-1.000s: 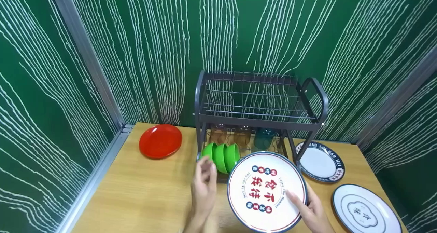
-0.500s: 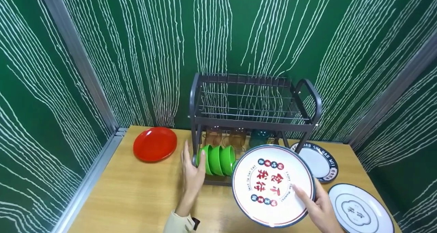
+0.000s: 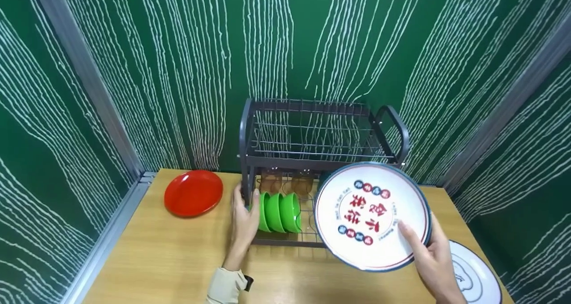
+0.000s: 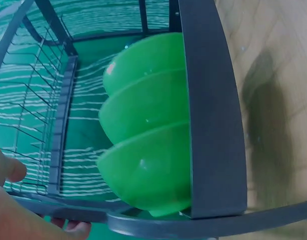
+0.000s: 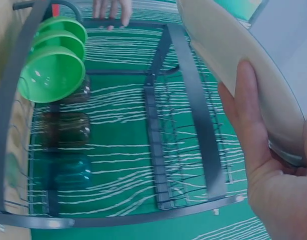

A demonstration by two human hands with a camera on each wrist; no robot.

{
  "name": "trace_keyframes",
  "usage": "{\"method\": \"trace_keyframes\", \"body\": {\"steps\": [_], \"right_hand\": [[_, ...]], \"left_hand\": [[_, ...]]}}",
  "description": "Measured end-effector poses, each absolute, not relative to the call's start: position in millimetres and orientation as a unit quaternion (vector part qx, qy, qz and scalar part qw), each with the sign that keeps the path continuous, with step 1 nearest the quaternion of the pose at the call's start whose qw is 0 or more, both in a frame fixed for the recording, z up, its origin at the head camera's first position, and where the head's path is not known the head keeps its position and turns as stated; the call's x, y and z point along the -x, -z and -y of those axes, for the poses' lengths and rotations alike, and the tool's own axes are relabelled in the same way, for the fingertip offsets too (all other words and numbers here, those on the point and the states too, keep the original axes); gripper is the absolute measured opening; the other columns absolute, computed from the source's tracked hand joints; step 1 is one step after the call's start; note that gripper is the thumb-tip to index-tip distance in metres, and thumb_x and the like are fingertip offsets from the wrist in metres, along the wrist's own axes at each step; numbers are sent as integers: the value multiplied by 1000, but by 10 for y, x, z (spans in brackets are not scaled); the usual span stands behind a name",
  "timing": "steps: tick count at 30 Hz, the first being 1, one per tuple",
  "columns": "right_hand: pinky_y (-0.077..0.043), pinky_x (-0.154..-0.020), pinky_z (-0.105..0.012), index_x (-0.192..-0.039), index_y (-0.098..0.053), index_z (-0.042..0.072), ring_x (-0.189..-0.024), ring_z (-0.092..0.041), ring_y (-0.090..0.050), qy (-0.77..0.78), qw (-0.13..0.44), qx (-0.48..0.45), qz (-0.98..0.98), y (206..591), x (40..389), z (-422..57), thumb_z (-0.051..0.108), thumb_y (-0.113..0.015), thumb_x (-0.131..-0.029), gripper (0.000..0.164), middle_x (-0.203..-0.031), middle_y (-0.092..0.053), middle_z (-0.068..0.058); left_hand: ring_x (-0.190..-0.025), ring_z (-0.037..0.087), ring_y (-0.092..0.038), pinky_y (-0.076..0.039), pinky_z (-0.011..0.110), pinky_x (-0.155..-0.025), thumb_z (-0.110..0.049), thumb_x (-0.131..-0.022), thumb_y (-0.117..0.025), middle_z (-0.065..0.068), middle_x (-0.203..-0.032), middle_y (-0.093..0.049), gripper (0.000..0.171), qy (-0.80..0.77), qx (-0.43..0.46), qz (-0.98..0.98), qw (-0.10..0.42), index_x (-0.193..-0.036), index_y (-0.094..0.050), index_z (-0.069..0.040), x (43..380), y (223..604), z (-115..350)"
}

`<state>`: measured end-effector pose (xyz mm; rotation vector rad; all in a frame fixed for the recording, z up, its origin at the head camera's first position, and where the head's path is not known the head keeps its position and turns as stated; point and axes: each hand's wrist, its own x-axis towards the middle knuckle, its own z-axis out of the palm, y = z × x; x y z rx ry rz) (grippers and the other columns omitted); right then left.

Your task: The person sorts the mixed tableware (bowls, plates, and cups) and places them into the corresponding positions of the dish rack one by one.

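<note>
My right hand grips a white plate with a blue rim and red characters, thumb on its face and fingers behind. The plate is tilted in front of the right part of the dark two-tier dish rack. With thumb and fingers on either side, my left hand holds the rack's left side post; the left wrist view shows its fingers round the bar. Three green bowls stand tilted in a row on the lower tier. Behind them are two brownish glasses and a teal glass.
A red plate lies on the wooden table left of the rack. At the right, an oval white plate lies partly behind my right hand. Green walls with white streaks close in the back and sides.
My left hand has moved up to the rack's left post and taken hold of it. The held plate has risen and shifted right, now covering the dark-rimmed plate. The head view has shifted slightly.
</note>
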<state>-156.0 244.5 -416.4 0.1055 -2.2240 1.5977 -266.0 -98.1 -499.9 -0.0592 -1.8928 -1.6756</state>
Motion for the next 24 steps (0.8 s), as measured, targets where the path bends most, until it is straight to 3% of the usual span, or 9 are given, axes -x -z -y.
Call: {"method": "trace_keyframes", "body": {"steps": [3, 6, 16, 24], "right_hand": [[-56, -63, -32, -143, -36, 14, -79, -22, -68, -571, 223, -29, 790, 4079, 1571, -2448, 16, -53, -97, 49, -107, -63, -9], [-56, -64, -30, -143, -37, 13, -79, -22, -68, -572, 246, -36, 782, 4003, 1595, -2464, 13, -53, -97, 48, -106, -64, -10], [-55, -68, -30, -144, -38, 15, -89, -21, -67, -564, 339, -91, 748, 3746, 1766, -2517, 7, -51, -97, 49, -114, -60, -16], [-55, -64, -25, -143, -39, 14, -83, -18, -67, -535, 411, -101, 731, 3563, 1958, -2535, 7, -51, -97, 49, -110, -62, -16]], "left_hand": [[-97, 33, -53, -44, 48, -89, -7, -94, -57, 23, -107, -55, 31, 632, 24, 713, 302, -122, -50, 5, 2645, 4917, 998], [-90, 24, -53, -45, 39, -82, -12, -96, -55, 14, -97, -56, 23, 629, 28, 716, 302, -115, -53, 2, 2739, 4989, 1025], [-74, 19, -46, -39, 31, -64, -21, -102, -43, 8, -78, -47, 19, 641, 42, 714, 280, -102, -51, -3, 2992, 5300, 1091], [-76, 19, -48, -41, 32, -66, -18, -102, -41, 13, -80, -50, 17, 605, 59, 729, 314, -103, -51, -4, 3036, 5336, 1064]]}}
